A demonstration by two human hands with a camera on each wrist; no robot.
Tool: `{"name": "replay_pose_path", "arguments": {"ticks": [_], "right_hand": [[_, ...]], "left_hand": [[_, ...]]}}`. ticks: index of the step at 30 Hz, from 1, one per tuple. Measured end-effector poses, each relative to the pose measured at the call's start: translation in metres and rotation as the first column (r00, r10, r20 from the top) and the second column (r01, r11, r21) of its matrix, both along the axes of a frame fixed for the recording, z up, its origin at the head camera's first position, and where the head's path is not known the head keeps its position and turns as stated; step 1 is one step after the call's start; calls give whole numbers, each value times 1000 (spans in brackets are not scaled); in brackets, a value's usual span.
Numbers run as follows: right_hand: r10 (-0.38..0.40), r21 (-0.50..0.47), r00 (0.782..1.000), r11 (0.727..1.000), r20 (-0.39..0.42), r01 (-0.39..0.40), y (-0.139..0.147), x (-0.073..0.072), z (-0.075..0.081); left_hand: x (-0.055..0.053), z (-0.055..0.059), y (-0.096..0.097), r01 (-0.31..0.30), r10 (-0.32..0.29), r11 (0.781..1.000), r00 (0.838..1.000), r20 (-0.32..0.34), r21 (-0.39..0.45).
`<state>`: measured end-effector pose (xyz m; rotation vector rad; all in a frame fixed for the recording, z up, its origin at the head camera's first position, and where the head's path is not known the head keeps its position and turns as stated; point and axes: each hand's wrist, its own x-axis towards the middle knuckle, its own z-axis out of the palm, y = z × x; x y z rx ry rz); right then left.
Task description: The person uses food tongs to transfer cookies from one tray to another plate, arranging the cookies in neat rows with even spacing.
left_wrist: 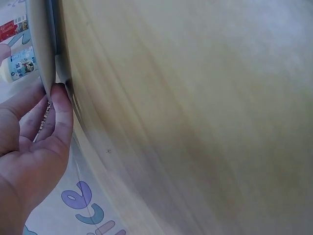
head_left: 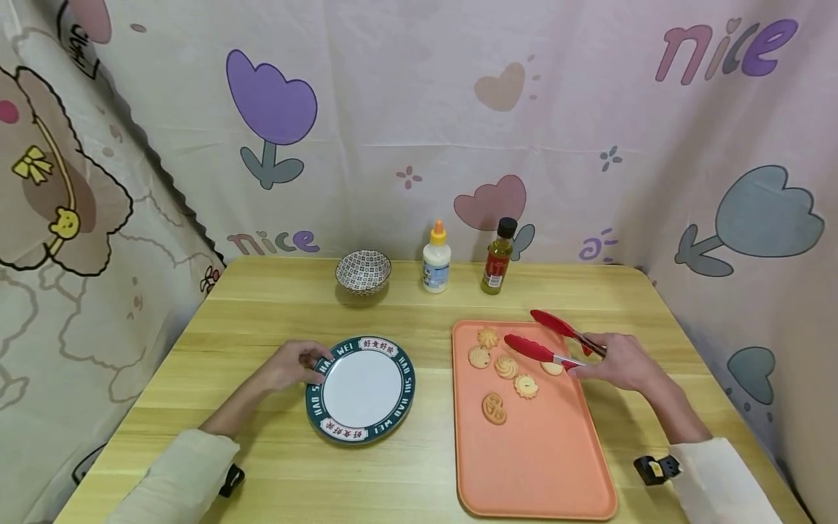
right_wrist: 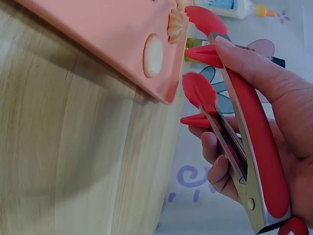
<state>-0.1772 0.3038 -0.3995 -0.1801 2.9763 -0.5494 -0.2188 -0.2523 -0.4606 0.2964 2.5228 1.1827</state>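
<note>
pale sleeves [head_left: 180, 477], left hand [head_left: 296, 364] pinching plate [head_left: 361, 389], right hand [head_left: 617, 360] gripping red tongs [head_left: 529, 348] (near orange tray [head_left: 532, 466])

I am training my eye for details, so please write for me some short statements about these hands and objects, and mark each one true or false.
1. The left hand grips the plate by its edge. True.
2. The right hand holds red tongs. True.
3. The tongs are squeezed fully shut. False: their red tips stand apart.
4. The pretzel-shaped biscuit lies on the tray. True.
5. The plate touches the tray. False: a strip of table shows between them.
6. Both hands touch the plate. False: only the left hand does.
</note>
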Motion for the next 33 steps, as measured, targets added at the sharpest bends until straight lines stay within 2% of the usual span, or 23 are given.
{"name": "replay_pose_path", "arguments": {"ticks": [9, 17, 26, 33], "right_hand": [[25, 19, 1000, 1000, 0, -25, -4, 4, -4], [60, 17, 997, 998, -51, -59, -6, 4, -8], [64, 14, 996, 998, -66, -63, -8, 3, -6], [61, 28, 996, 998, -64, -60, -14, -1, 2]], "left_hand": [[1, 1, 1, -5, 5, 1000, 1000, 2, 0], [1, 3, 2, 0, 0, 1000, 1000, -2, -9], [0, 2, 2, 0, 0, 1000, 1000, -5, -15], [0, 2, 2, -3, 3, 1000, 1000, -14, -29]]}}
